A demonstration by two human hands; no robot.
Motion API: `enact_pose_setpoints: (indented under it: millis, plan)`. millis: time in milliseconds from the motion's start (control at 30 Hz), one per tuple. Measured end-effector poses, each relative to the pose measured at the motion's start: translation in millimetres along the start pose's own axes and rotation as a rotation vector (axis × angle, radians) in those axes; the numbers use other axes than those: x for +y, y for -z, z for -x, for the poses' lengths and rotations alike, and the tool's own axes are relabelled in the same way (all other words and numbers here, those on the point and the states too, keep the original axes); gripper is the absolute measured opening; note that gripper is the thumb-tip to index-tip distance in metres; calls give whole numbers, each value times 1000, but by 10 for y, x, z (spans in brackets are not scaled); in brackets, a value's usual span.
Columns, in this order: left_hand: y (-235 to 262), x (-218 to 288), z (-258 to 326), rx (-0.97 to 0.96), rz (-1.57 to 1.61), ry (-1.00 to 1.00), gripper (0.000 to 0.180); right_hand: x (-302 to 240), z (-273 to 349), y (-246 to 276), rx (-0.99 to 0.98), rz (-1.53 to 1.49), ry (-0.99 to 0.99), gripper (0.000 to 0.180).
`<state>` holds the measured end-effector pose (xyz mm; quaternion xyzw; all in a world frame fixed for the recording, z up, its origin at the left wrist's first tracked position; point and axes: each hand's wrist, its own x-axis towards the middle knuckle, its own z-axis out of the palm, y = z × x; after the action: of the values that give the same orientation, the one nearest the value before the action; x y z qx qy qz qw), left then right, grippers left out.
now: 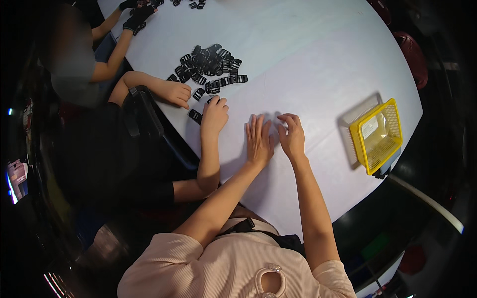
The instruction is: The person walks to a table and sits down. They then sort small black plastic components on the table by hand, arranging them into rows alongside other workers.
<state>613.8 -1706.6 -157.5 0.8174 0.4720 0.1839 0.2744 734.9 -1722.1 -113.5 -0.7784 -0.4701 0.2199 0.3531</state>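
My left hand [259,142] lies palm down on the white table [318,74], its fingers stretched out. Just to its right, my right hand [293,137] hovers at or just above the surface, fingers bent and thumb apart, with nothing visible between them. A small dark patch by its fingertips looks like shadow. Farther off to the left is a heap of black plastic buckles [207,62], with a few loose ones at its near side. One black buckle [195,116] lies by a neighbour's hands, apart from mine.
At the right edge a yellow plastic basket [368,149] stands tilted, a clear bag with a white label inside. Close on my left, a person's forearm [209,159] rests on the table. Another person in dark gloves [139,19] works farther back. A dark red chair [413,58] stands beyond.
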Motion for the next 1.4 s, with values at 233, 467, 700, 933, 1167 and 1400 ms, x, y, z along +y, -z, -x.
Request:
enact_pose_setpoints:
  millis: [233,467,700,933,1167,1400]
  plan:
    - [-1,-37,150,-167,-182,-220,48,-499,-1163,-624,-220,173,373,28]
    - [-69,-16,184,-226,-225,-197,57,-702,-1606,-1135,-138,419,652,37]
    - [-34,29,179,-217,-272,-189,50,-127,-973,-525,-31,132,338,23]
    - [-35,31,176,-238,-243,-156,52,18,-610,-400,60,4,114,20]
    - [-26,-11,179,-182,-187,-192,57,-198,-603,-576,-32,265,317,23]
    - [-64,-12,178,-167,-285,-210,55,-277,-920,-825,-16,241,682,34]
